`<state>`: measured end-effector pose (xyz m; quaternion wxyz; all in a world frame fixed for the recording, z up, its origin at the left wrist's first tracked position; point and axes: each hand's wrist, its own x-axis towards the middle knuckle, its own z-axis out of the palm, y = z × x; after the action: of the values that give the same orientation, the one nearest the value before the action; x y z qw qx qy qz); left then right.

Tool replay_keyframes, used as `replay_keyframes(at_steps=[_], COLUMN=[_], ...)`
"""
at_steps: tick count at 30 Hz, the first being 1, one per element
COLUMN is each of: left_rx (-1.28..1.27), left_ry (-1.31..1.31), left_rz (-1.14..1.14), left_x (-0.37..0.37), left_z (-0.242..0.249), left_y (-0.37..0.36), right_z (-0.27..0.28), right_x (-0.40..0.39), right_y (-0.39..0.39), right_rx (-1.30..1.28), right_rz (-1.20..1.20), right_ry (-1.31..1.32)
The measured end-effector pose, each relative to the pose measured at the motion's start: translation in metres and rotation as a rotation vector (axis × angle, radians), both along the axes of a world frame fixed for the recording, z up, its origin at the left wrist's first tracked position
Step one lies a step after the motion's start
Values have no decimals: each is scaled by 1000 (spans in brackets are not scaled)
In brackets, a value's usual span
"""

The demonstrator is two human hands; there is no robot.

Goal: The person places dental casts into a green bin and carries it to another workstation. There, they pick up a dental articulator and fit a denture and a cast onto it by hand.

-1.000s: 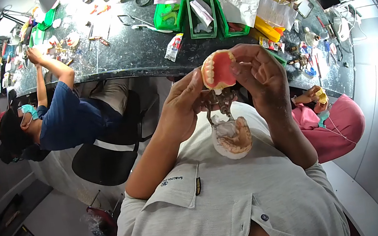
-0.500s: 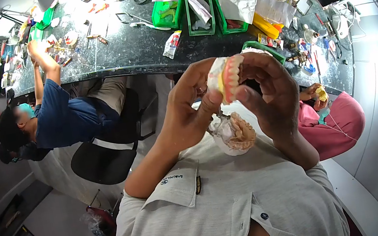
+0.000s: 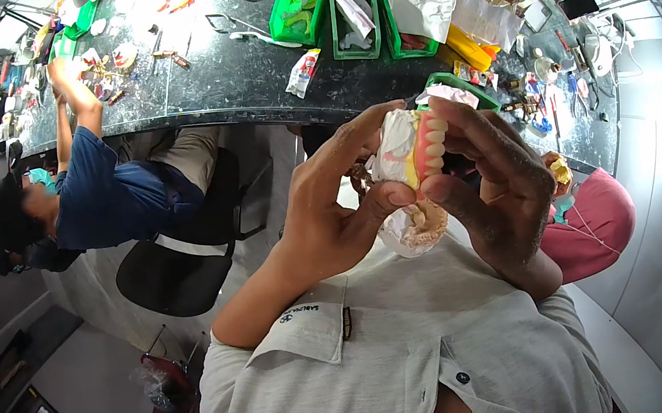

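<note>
My left hand [image 3: 321, 199] grips the white plaster side of a dental model [image 3: 397, 147], thumb at its lower end and fingers at the top. On the model's right side is a pink denture [image 3: 431, 146] with a row of cream teeth, above a yellow layer. My right hand [image 3: 501, 178] pinches the denture edge between thumb and fingers. Just below hangs a second plaster cast [image 3: 415, 229] with a beige tooth arch; a metal piece [image 3: 361, 177] beside my left fingers is partly hidden.
A dark workbench [image 3: 232, 83] crosses the view, with green bins [image 3: 357, 23], a small packet [image 3: 303, 74] and tools. A co-worker in blue [image 3: 122, 189] sits left by a black chair [image 3: 176, 272]; another person in pink [image 3: 592, 224] is at the right.
The upper model has turned, showing more of its white plaster and the teeth's fronts. The lower cast sits a little higher and more hidden. My right hand has shifted slightly right.
</note>
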<state>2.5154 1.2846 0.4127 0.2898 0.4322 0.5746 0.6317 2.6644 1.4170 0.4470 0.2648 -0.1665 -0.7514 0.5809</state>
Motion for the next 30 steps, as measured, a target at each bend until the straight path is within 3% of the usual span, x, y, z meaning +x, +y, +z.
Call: replay_keyframes(at_steps=[2,9,11,13,15,17,19,20,24,30], left_rx=[-56,-90,-49,-108,-26,-47,2,41,-4,-170], left_ry=[213,148,-110,-174,-625,-719,-1200,-1281,-1274,-1259], left_rz=[-42,-97,-61,-102,-112,-122,23,-118,-274,-55], left_x=[-5,-4,2,-1,-2,-2,2,-2,-6,4], left_z=[3,0,-10,-13,-29,-27,-24,-35,-48,-44], left_y=[-1,4,8,11,17,22,31,31,26,28], right_z=[1,0,-5,-13,-22,-37,-50,-55,-59,-68], right_x=[-1,-1,-7,-14,-20,-25,-27,-27,-27,-26], right_y=[1,1,5,8,8,13,15,17,18,19], right_rx=[7,9,9,9,-272,-365,-457,-494,-550,-658], right_rz=[3,-49,-74,-99,-179,-156,-130,-124,-87,-2], right_ry=[-13,-64,-43,-19,-24,-26,-27,-79,-147,-276])
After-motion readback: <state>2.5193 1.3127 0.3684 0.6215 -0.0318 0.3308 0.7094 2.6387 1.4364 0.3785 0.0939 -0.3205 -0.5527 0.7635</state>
